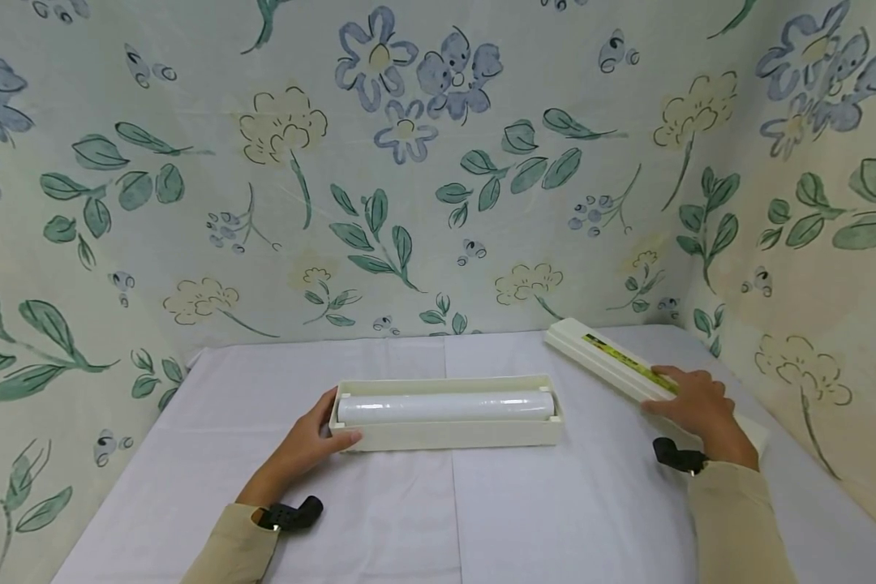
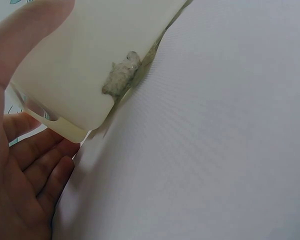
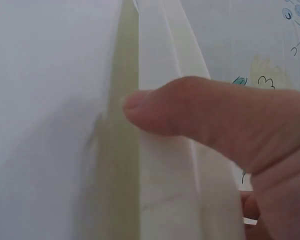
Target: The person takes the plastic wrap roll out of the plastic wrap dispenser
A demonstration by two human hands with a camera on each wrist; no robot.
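Note:
A long cream plastic box (image 1: 453, 438) stands lidless on the white cloth. Inside it lies a shiny white roll (image 1: 445, 407), like cling film. My left hand (image 1: 307, 442) holds the box's left end, thumb on the front wall and fingers round the end. The left wrist view shows a rough greyish patch (image 2: 122, 75) low on that wall. Off to the right, my right hand (image 1: 701, 405) grips the long cream lid (image 1: 599, 365), which bears a yellow-green label strip (image 1: 624, 357). In the right wrist view the thumb (image 3: 175, 105) presses across the lid's side.
A white tablecloth (image 1: 380, 511) with a centre crease covers the table. Behind and at the right hangs floral fabric (image 1: 409, 243) that meets the table's back edge. The lid lies slantwise near the right edge, apart from the box. A black wrist camera (image 1: 292, 513) sits on the left wrist.

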